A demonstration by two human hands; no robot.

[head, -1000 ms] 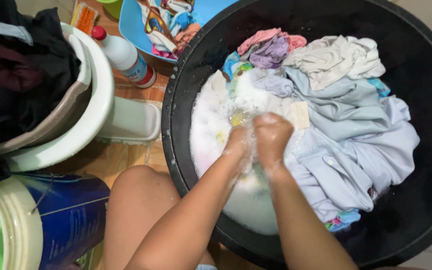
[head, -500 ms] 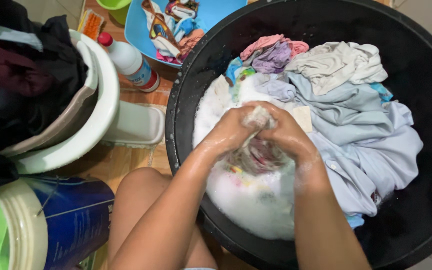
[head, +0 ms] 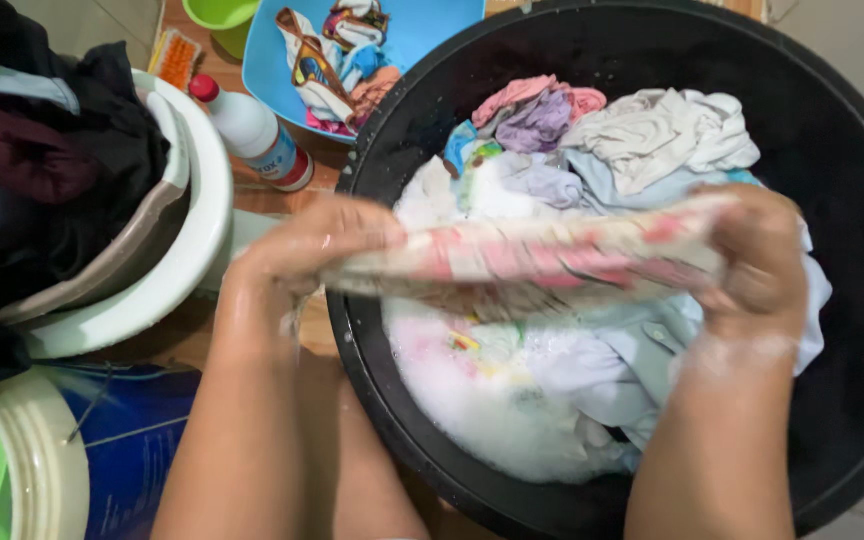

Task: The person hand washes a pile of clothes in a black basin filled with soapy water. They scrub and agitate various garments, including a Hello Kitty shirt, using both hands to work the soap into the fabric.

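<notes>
where both hands were bunched together half a second ago, kneading a wad of cloth down in the suds, they have now pulled wide apart and lifted, so the wet patterned cloth [head: 542,262] is stretched out in a band above the black tub [head: 852,150]. the left hand [head: 317,245] has its grip closed on the 9 o'clock end of the cloth, out over the tub's rim, and the right hand [head: 757,260] has its grip closed on the 3 o'clock end, fingers curled tight around the fabric. the cloth is blurred, pale with pink and red marks, and it hangs clear of the foam [head: 472,410] below it. judging by that, the rubbing has given way to opening the piece out, which looks like a check of it or a turn to a fresh part, not the end of the wash.

at 12 o'clock in the tub lies a heap of pale blue, white, lilac and pink clothes [head: 642,140], untouched. outside the tub at 10 o'clock stand a white bottle with a red cap [head: 252,130] and a blue basin [head: 422,25] with small garments. at 9 o'clock a white pail [head: 202,240] holds dark clothes.
</notes>
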